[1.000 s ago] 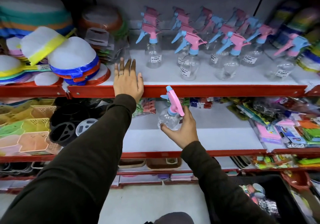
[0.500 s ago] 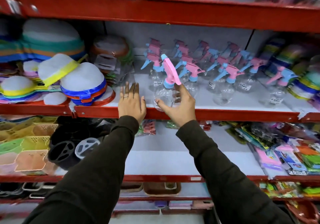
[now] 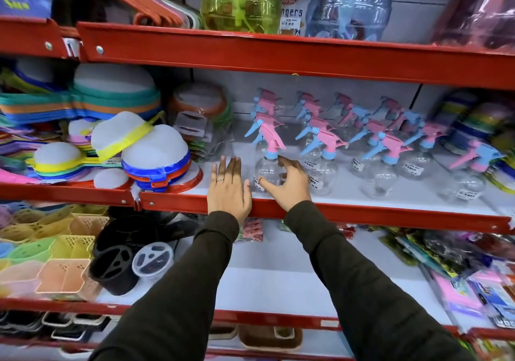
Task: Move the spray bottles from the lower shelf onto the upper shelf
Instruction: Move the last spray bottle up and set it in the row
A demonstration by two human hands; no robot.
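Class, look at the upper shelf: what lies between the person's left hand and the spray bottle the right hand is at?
In the head view, only bare white shelf separates the left hand from the spray bottle.

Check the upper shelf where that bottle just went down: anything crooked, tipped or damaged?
Nothing serious. The spray bottle by the right hand stands upright at the front of the upper shelf, left of the other bottles. The shelf's red edge looks chipped at its far right end.

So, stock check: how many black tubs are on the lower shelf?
2: the front black tub, tipped toward the camera, and the rear black tub behind it. Others may be nested inside.
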